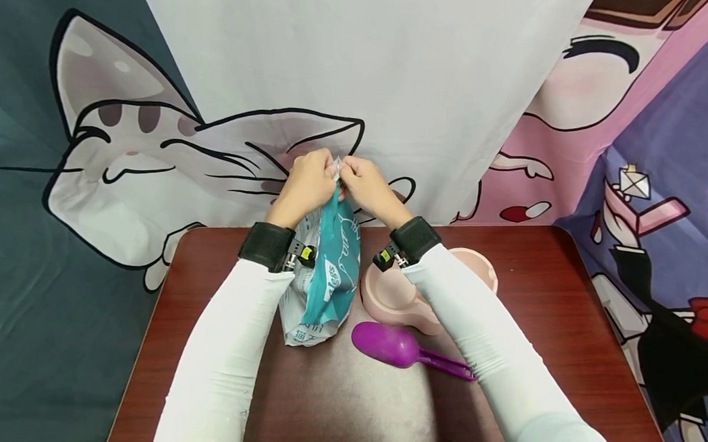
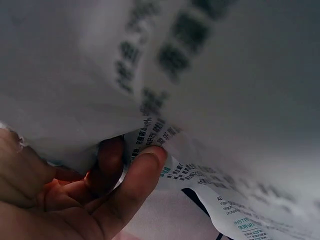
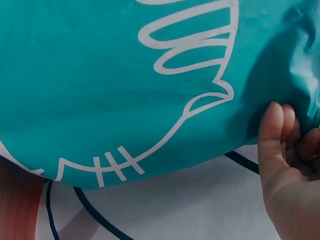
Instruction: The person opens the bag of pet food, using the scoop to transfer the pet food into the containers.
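The teal-and-white printed plastic bag (image 1: 335, 269) is over the reddish-brown wooden table (image 1: 534, 284), its long axis running toward the table's far side, where the left hand (image 1: 306, 185) and right hand (image 1: 367, 186), equally near, pinch its top.

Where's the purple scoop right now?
In the head view, the purple scoop lies on the table, right of the teal bag, just below the pink bowl in the picture.

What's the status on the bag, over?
Left hand and right hand pinching top of the bag. Sealed or open, can't tell. Purple scoop, pink bowl beside it, clear of both hands.
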The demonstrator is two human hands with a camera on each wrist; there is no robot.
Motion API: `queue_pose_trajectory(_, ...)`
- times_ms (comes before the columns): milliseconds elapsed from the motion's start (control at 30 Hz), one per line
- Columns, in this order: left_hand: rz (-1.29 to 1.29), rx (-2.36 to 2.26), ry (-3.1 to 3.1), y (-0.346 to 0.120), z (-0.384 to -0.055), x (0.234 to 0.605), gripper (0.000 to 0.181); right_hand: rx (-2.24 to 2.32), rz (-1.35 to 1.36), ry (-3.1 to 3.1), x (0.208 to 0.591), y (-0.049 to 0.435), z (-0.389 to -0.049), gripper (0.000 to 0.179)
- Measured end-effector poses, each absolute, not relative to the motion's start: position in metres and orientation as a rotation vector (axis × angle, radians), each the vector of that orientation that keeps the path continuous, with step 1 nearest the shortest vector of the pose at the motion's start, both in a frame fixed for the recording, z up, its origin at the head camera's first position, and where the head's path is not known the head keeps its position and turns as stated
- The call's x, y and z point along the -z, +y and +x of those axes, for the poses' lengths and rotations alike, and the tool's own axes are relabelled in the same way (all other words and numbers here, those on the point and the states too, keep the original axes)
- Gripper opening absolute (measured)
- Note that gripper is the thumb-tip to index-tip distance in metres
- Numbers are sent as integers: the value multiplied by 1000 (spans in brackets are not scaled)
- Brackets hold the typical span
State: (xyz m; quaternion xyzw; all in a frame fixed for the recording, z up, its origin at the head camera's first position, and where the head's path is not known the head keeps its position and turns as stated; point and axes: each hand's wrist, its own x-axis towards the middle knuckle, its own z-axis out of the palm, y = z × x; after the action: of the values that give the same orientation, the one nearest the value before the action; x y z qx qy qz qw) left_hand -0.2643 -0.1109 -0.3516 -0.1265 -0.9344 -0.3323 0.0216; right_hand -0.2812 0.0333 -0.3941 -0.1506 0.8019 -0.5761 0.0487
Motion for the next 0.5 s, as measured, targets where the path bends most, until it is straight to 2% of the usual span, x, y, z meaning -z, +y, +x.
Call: queue_pose_trajectory(500,-353,1077,-2883,-110,-264,353,23,1794,-557,2458,402,36,-283,39)
